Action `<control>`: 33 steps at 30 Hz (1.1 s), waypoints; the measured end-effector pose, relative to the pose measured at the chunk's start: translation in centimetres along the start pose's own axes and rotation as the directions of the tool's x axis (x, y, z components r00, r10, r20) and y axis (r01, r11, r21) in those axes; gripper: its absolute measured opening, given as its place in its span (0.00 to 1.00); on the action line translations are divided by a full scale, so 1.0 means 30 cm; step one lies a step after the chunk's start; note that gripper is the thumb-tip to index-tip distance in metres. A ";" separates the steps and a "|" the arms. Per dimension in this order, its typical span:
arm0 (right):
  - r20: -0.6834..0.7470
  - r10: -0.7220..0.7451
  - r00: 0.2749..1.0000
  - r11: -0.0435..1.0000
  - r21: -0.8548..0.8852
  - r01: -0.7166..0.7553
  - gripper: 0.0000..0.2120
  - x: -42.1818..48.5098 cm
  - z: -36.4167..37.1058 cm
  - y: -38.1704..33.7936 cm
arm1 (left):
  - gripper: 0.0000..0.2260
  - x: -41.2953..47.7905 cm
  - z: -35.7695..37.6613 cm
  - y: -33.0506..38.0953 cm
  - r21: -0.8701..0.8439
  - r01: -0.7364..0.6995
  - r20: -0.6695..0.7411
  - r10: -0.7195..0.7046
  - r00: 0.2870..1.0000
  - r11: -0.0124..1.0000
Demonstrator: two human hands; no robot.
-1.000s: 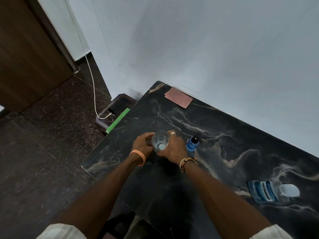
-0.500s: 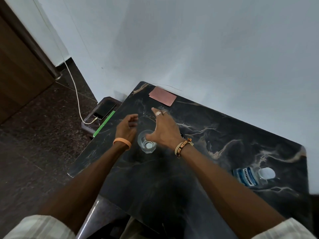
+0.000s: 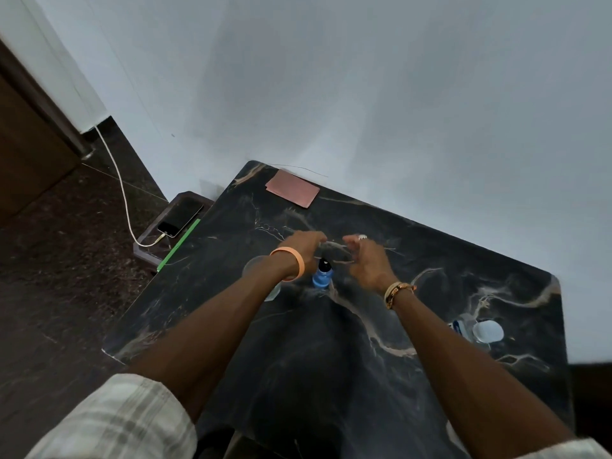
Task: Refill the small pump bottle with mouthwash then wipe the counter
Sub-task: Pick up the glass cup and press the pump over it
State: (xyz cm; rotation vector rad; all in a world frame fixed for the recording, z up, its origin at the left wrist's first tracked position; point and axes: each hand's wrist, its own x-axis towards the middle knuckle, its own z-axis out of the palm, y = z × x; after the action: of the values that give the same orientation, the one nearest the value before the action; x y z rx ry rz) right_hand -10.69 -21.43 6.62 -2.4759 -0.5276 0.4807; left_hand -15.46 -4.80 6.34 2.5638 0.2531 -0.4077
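Left hand (image 3: pixel 303 248) and right hand (image 3: pixel 366 263) blur (grip: cannot tell); forearm half-hides glass (image 3: pixel 252 267) beside pump bottle (image 3: pixel 322 276).

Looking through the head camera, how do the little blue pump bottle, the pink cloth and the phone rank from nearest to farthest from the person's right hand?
Measured from the right hand:
1. Small blue pump bottle, just left of it on the counter.
2. Pink cloth, at the counter's far corner.
3. Phone, off the counter, on a low stand to the left.

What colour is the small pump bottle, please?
The small pump bottle is blue with a black top, clearest in the head view.
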 end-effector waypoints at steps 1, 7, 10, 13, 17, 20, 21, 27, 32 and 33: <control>0.016 -0.005 1.000 1.000 0.013 0.005 0.25 -0.012 0.019 0.013 | 0.25 0.008 0.014 0.003 0.032 -0.005 0.019 0.004 1.000 0.999; 0.102 -0.027 0.994 0.995 0.099 0.017 0.22 -0.049 0.119 0.019 | 0.15 0.024 0.058 0.014 0.130 0.016 0.037 -0.021 0.999 0.991; 0.091 -0.019 0.996 0.985 0.174 0.002 0.20 -0.053 0.150 0.018 | 0.19 0.036 0.077 0.001 0.104 0.011 0.021 -0.013 1.000 0.994; 0.084 0.016 0.996 0.958 0.284 -0.040 0.20 -0.056 0.157 0.022 | 0.21 0.043 0.074 -0.004 0.014 -0.029 -0.034 0.030 0.999 0.999; 0.039 0.024 0.999 0.897 0.440 -0.038 0.22 -0.047 0.116 0.024 | 0.19 0.050 0.030 0.013 -0.284 -0.038 -0.107 0.008 0.994 0.958; -0.091 0.008 0.996 0.880 0.474 0.037 0.21 -0.032 0.069 0.027 | 0.22 0.038 -0.016 0.033 -0.680 -0.039 -0.099 -0.039 0.994 0.732; -0.136 -0.001 0.991 0.879 0.473 0.066 0.22 -0.026 0.050 0.026 | 0.22 0.033 -0.028 0.041 -0.743 -0.043 -0.093 -0.041 0.995 0.668; -0.383 -0.043 0.923 0.897 0.392 0.205 0.25 -0.009 -0.022 0.003 | 0.09 -0.003 -0.055 0.093 -0.933 0.044 0.030 -0.045 0.999 0.358; -0.523 0.000 0.853 0.908 0.357 0.218 0.20 -0.031 -0.017 0.013 | 0.15 -0.018 -0.035 0.153 -0.964 0.260 0.257 -0.051 0.965 0.058; -0.530 0.032 0.848 0.895 0.393 0.212 0.20 -0.038 -0.012 0.015 | 0.16 -0.022 -0.028 0.161 -0.959 0.280 0.279 -0.032 0.960 0.047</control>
State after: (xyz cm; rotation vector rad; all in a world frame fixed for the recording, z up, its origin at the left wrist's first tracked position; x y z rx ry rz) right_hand -11.39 -22.46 6.89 -2.0034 -0.2680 -0.1259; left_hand -14.64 -8.49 9.52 1.0127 0.5295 -0.3382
